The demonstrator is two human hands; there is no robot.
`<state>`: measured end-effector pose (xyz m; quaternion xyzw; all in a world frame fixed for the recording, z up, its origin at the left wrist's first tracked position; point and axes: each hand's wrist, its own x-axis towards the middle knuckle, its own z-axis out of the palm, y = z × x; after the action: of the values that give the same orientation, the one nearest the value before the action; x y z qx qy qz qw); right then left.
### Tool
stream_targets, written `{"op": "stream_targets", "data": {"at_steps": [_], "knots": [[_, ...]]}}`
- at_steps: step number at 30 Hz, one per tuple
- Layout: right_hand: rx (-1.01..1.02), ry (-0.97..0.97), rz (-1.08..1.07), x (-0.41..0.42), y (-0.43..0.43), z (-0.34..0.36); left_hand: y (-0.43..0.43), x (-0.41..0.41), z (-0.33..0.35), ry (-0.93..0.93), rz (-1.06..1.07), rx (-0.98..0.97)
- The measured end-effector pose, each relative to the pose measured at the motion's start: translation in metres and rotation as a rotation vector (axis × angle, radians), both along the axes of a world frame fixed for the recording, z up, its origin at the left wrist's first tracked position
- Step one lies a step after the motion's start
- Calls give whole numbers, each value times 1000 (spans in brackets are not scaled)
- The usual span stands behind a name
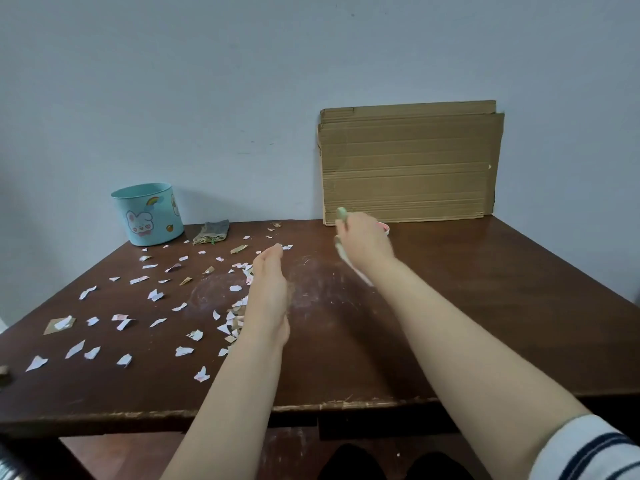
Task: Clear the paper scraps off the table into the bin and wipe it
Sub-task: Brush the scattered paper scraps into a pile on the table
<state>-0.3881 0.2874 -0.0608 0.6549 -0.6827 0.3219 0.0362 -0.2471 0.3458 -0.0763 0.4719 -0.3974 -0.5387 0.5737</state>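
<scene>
Several torn paper scraps [156, 294] lie scattered over the left half of the dark wooden table [485, 306]. My left hand [268, 296] stands on its edge at the table's middle with straight fingers, and a ridge of scraps [235, 322] is heaped against its left side. My right hand [363, 242] is further back and grips a pale green and white tool [341, 213]; what kind of tool it is I cannot tell. A light blue bin [149, 216] with a bunny picture stands at the table's back left corner.
A crumpled grey cloth [212, 232] lies just right of the bin. A flat cardboard sheet [408, 161] leans on the wall at the back right. A small pink-rimmed thing [385, 228] peeks out behind my right hand. Whitish smears mark the wood between my hands.
</scene>
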Motion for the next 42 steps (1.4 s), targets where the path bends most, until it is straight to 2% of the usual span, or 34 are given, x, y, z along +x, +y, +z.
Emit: {"op": "stream_targets", "data": {"at_steps": [3,9,13,17,21,23,27,31,33,38,42], "knots": [[77,53,-107,-25,10,-6,4,-5,-4,-29,-22,11],[127,47,107,30,25,-23,14,-18,-6,-18,-38,27],[109,-100,261,43,36,-20,14,-21,-5,5,-53,8],[36,-245,151,-1,28,-9,12,-23,-6,-6,-56,-1],[46,-124,-45,-35,15,-7,4,-22,-10,-30,-86,-8],[84,-55,-69,-31,5,-10,-7,-21,-12,-53,-74,-4],[101,-7,99,13,-20,-23,-37,-21,-4,-94,-30,-14],[92,-144,235,25,-65,-14,-82,-21,8,-133,13,-4],[88,-183,228,10,-90,-5,-106,-20,9,-176,25,11],[98,-124,163,-23,-134,4,-146,-20,9,-207,23,117],[176,-69,179,-15,-144,-7,-158,-23,14,-207,9,242]]}}
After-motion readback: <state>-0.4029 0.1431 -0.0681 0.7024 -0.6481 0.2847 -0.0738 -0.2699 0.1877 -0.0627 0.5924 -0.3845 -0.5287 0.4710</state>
